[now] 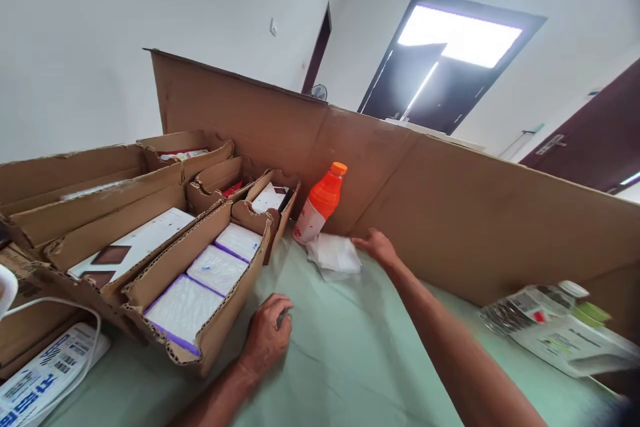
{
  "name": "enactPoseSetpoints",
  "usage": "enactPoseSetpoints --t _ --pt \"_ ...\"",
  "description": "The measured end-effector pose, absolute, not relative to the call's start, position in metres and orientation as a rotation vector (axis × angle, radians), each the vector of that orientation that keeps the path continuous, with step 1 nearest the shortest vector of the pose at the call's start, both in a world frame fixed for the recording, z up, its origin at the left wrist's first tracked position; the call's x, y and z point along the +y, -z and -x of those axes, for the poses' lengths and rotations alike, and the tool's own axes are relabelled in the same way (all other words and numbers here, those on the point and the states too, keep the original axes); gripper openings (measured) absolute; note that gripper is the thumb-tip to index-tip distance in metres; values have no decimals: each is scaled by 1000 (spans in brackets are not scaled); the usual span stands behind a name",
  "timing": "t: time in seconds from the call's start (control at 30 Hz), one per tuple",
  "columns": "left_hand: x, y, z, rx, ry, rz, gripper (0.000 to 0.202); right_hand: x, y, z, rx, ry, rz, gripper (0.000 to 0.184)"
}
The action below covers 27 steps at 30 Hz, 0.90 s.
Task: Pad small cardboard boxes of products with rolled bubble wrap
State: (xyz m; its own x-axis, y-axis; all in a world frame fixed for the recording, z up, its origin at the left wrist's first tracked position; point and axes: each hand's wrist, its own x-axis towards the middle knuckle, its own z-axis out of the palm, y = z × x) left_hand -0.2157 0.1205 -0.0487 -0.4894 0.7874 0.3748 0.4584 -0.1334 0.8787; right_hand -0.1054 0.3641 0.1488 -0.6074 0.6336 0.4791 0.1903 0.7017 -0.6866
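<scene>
My right hand [376, 245] reaches far across the pale green table cover [345, 347] and touches a crumpled white plastic packet [334, 256] lying at the foot of a tall cardboard wall [450, 200]. Its fingers lie on the packet's right edge; I cannot see whether they grip it. An orange bottle [320, 203] with an orange cap leans against the wall just behind the packet. My left hand [267, 336] rests on the cover with fingers curled, beside a cardboard tray [220, 320] holding three white wrapped packs [217, 268].
Several open cardboard trays [100, 213] with white boxes stand at the left. A printed white bag [45, 373] and a white cable lie at the bottom left. At the right edge lie printed packages [555, 327] and a bottle with a white cap.
</scene>
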Motion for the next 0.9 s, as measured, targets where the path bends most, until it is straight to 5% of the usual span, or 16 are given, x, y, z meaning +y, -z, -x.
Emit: enactPoseSetpoints --t 0.13,0.5,0.77,0.9 --pt "121 49 215 1856 -1655 -1397 30 353 -162 124 -2244 -548 695 12" --pt "124 49 215 1843 -1651 -1377 31 278 -211 319 -3334 -396 353 19" --pt "127 49 215 1853 -1634 -1376 29 292 -217 334 -3649 -312 450 33" --pt "128 48 216 1868 -1626 -1379 29 287 -210 341 -3725 -167 494 20"
